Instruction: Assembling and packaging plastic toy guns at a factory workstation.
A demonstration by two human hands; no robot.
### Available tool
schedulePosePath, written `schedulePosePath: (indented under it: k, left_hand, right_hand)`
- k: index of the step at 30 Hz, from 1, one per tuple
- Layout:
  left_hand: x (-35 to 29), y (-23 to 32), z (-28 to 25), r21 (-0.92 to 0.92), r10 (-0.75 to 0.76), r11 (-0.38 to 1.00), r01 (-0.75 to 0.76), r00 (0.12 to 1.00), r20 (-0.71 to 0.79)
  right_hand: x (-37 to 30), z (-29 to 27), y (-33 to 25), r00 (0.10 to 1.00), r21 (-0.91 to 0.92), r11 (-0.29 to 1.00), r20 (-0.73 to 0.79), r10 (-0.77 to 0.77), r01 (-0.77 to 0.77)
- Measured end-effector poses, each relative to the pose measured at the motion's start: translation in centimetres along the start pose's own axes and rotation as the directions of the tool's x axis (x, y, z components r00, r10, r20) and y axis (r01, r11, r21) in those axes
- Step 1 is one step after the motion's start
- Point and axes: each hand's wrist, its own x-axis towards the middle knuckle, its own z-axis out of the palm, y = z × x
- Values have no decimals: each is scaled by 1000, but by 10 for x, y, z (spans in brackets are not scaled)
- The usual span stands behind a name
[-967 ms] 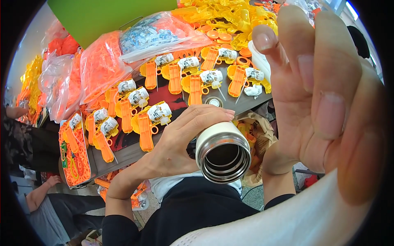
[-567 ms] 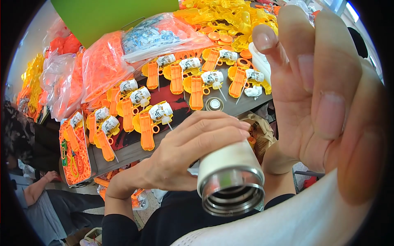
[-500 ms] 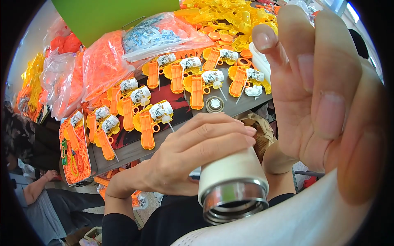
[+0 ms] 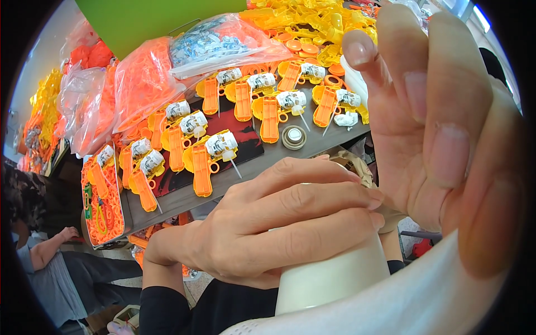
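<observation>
My left hand [image 4: 279, 218] wraps round a cream-coloured thermos bottle [image 4: 335, 279], its fingers over the far side. The bottle is tilted toward me, and its mouth is hidden behind the white face mask [image 4: 357, 301] at the lower edge. Very close at the right, my right hand [image 4: 435, 123] is raised with several fingers loosely curled and apart. Its blurred digit at the far right lies against the mask's edge, which seems pinched there; the thumb's grip is partly hidden. On the table stands a round metal-and-white cap [image 4: 293, 137].
Orange-and-yellow toy guns [image 4: 202, 167] with white printed cylinders stand in rows on the grey table [image 4: 234, 173]. Behind them lie plastic bags of orange parts [image 4: 142, 84] and loose yellow parts [image 4: 312, 22]. A tray of orange pieces [image 4: 106, 223] is at left, near another person's hand [image 4: 68, 233].
My left hand has brought the bottle closer and tipped it, so its steel mouth has gone from sight behind the mask. My right hand stays nearly still.
</observation>
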Motion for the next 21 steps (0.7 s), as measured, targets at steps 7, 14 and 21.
schedulePosePath:
  k: [7,14,21]
  left_hand:
    - [29,19,-14,141,-196,976,168,957,215]
    - [19,-1,5,194,2,981,-9,999,37]
    - [18,-6,11,276,218,945,-176,967,-130]
  right_hand:
    - [0,1,-2,999,0,999,-25,-32,32]
    - [0,2,-3,997,-9,998,-56,-61,60]
    - [0,2,-4,992,-25,996,-85,-90,88]
